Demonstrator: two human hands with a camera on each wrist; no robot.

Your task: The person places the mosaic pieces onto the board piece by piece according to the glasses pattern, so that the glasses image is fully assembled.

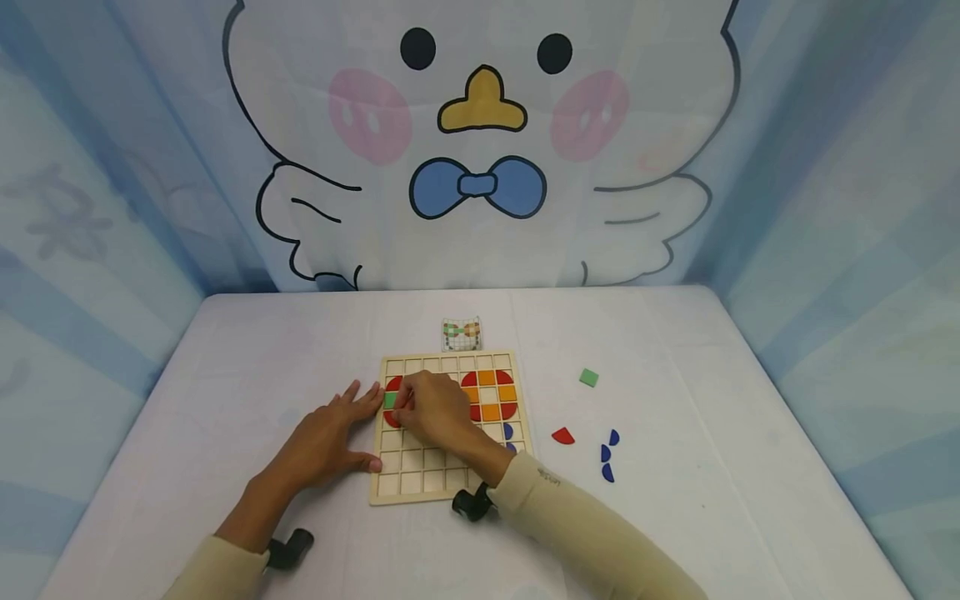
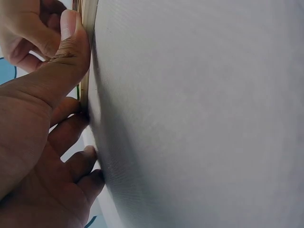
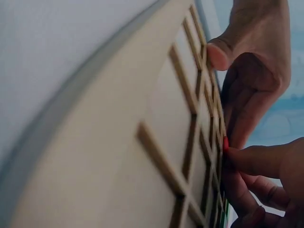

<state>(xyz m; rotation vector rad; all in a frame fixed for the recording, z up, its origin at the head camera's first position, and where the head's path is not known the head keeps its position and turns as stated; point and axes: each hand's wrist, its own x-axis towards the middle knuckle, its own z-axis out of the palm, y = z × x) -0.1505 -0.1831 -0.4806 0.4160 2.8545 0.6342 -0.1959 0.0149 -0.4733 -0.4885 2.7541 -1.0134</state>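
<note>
A wooden grid board [image 1: 411,483] lies on the white table. My left hand [image 1: 322,440] steadies its left edge, fingers spread and thumb against the side. Over the board's upper left, my right hand [image 1: 438,408] has curled fingers; in the right wrist view thumb and fingertips pinch a red piece [image 3: 225,142] low at the grid. Beside those fingertips in the head view are a green square [image 1: 390,401] and a red quarter-circle [image 1: 393,383]. The cells under the right hand are hidden. Orange squares [image 1: 487,377] and red quarter-circles [image 1: 509,411] form a ring at upper right.
A small pattern card [image 1: 461,333] stands behind the board. To the right lie a loose green square [image 1: 588,377], a red quarter-circle [image 1: 563,436] and several blue half-circles [image 1: 606,452]. More blue half-circles [image 1: 508,431] sit in the board near the right forearm.
</note>
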